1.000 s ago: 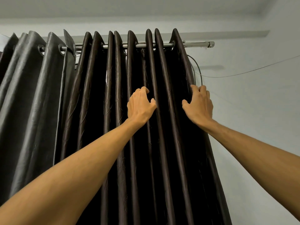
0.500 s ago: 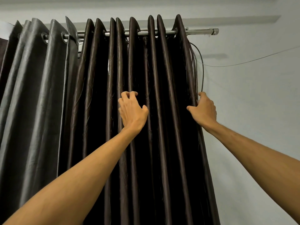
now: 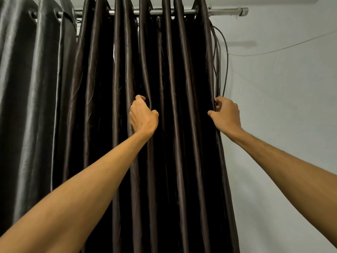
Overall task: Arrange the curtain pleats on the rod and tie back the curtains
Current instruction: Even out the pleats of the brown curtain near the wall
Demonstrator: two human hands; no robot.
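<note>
A dark brown curtain (image 3: 178,161) hangs in tight pleats from a metal rod (image 3: 226,11) by its eyelets. My left hand (image 3: 143,116) grips a pleat near the curtain's middle, fingers curled into the fold. My right hand (image 3: 225,114) grips the curtain's right edge, fingers wrapped behind the fabric. A grey curtain (image 3: 32,106) hangs bunched on the same rod to the left.
Dark cables (image 3: 226,61) hang down beside the curtain's right edge, just above my right hand. A thin wire (image 3: 284,49) runs across the pale wall (image 3: 282,115) to the right. The rod's end cap sticks out past the last pleat.
Both hands have slid down the curtain from nearer the rod. My left hand moved left onto another pleat and curled into it. My right hand closed around the right edge.
</note>
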